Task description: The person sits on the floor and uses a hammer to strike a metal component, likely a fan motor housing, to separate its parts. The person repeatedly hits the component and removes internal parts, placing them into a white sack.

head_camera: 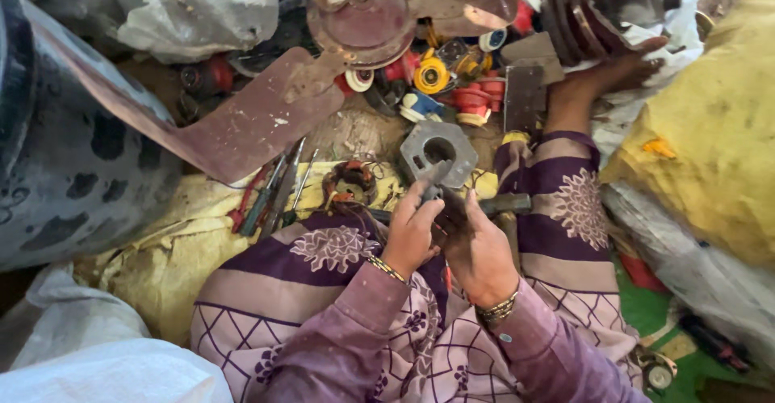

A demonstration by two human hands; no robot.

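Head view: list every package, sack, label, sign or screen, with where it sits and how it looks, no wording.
Yellow sack: right edge, bulging woven bag, dull yellow.
White sack: top left, crumpled, grey-white.
White sack: bottom left corner, rounded, white.
Clear plastic bag: under the yellow sack, wrinkled, whitish.
Flattened yellow sacking: on the ground under the tools, pale yellow.
No signs or screens; no labels can be made out.

two hands (412, 229) work together, one square grey metal plate (437, 151) lies ahead, one hammer (500, 203) beside it, three hand tools (274, 193) (red-handled pliers among them), two rusty fan blades (250, 124).
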